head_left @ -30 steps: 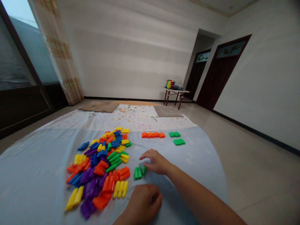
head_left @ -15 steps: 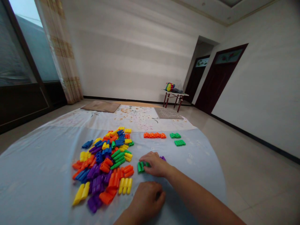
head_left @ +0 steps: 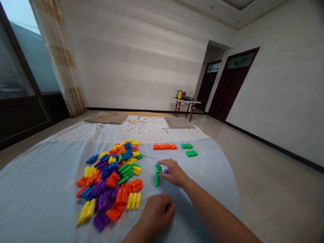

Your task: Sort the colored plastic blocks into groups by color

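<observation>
My right hand pinches a green plastic building block, made of joined bullet-shaped tubes, between thumb and fingertips. Just below it is another green piece; whether the two touch I cannot tell. Partly behind the fingers shows a purple block. My left hand rests in a loose fist on the tablecloth, nearer to me, and nothing shows in its gap. Left of both hands lies a mixed heap of blocks in orange, yellow, purple, blue and green.
Farther back on the tablecloth are a row of orange blocks and two green blocks. A brown board and a greyish mat lie at the far side. Behind stands a small table with a colourful bag.
The green block has come up off the cloth in my right hand and turned, with a green piece now showing below it. My left hand stays almost where it was.
</observation>
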`<state>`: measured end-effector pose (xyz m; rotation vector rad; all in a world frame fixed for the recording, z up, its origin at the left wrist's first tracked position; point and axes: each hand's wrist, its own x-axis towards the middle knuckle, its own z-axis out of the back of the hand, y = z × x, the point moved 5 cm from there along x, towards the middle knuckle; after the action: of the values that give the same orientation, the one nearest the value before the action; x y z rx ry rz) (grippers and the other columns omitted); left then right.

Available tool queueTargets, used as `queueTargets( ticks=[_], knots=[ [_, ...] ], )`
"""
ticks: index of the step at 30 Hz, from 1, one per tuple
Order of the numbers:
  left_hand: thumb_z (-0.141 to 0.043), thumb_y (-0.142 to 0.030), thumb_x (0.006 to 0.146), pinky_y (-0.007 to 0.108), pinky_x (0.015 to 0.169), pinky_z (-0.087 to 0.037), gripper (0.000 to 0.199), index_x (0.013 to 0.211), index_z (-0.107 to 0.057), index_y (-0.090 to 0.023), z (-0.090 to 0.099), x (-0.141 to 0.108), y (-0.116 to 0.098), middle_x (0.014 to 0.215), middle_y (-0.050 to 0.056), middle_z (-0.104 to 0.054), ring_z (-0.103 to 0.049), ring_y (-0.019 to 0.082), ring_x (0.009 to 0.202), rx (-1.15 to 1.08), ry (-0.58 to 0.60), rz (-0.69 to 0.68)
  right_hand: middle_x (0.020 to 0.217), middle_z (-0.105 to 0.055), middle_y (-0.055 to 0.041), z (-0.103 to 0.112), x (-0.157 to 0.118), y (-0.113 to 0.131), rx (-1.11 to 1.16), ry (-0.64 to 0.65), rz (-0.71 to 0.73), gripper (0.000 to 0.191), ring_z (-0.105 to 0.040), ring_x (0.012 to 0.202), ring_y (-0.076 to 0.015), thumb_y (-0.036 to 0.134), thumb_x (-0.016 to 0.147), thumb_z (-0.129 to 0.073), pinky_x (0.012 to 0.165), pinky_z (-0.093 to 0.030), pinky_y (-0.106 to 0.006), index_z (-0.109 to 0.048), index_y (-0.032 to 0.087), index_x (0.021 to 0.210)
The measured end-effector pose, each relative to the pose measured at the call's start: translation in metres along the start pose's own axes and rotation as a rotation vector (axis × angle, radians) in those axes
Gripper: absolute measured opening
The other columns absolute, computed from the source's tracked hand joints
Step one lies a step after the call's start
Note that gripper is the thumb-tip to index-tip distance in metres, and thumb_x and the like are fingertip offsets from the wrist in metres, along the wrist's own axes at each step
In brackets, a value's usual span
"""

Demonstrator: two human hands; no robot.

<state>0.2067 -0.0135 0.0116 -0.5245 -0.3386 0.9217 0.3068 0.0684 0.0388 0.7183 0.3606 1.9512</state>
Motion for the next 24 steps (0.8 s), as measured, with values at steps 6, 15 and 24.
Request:
queueTargets(
  ticks=[6, 15, 24],
  knots=[
    [-0.038, -0.032, 0.083, 0.025, 0.058, -0.026, 0.029, 0.067, -0.057, -0.018, 0.001, 0.001, 0.000, 0.064, 0.000, -0.058, -0.046, 0.010, 0.060, 0.000, 0.005, 0.018, 0.107, -0.063, -0.0059, 0.033, -0.012, -0.058, -0.017, -0.211, -0.154, 0.046, -0.057, 0.089, -0.0183, 0.010, 0.068, -0.053, 0.087, -0.042, -0.036, -0.059, 0.021, 0.112],
    [-0.033, -0.033, 0.086, 0.025, 0.058, -0.026, 0.032, 0.066, -0.054, -0.018, -0.004, 0.003, 0.000, 0.065, 0.001, -0.058, -0.049, 0.011, 0.061, 0.079, 0.009, 0.033, 0.108, -0.060, -0.0083, 0.027, -0.034, -0.109, 0.049, -0.262, -0.296, 0.047, -0.059, 0.090, -0.0168, 0.005, 0.066, -0.049, 0.085, -0.046, -0.030, -0.059, 0.017, 0.111],
    [-0.029, -0.035, 0.088, 0.025, 0.060, -0.032, 0.035, 0.067, -0.052, -0.019, -0.006, 0.004, -0.005, 0.072, 0.004, -0.063, -0.056, 0.013, 0.066, 0.223, 0.054, 0.037, 0.095, -0.059, -0.0098, 0.025, -0.036, -0.094, -0.119, -0.274, -0.351, 0.035, -0.053, 0.093, -0.0220, 0.027, 0.067, -0.064, 0.087, -0.041, -0.034, -0.062, 0.016, 0.100]
  ],
)
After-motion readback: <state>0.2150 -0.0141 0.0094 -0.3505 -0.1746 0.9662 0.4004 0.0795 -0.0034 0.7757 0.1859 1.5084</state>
